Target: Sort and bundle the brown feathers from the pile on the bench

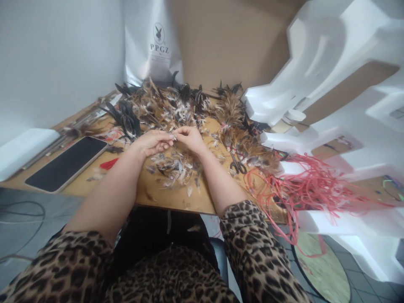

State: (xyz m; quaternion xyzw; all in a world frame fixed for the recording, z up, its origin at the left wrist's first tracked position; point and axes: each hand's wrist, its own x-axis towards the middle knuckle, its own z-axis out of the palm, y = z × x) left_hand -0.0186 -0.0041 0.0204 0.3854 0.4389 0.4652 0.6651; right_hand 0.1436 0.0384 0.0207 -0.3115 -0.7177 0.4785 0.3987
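Note:
My left hand [155,142] and my right hand [190,139] meet fingertip to fingertip above the middle of the table. Both are closed in a pinch on a small pale feather [174,137], mostly covered by the fingers. Just below them lies a loose heap of brown and white feathers [178,168]. Beyond the hands spreads a larger pile of brown, white and black feathers [158,103]. A cluster of dark feathers [126,120] rests left of my left hand.
A phone [67,164] lies at the table's left, near a red scrap [109,163]. Right of my right forearm are black-handled scissors [238,166], brown feather bundles [248,145] and tangled red strings [303,185]. White foam pieces [268,101] line the right side; a printed bag [154,46] stands behind.

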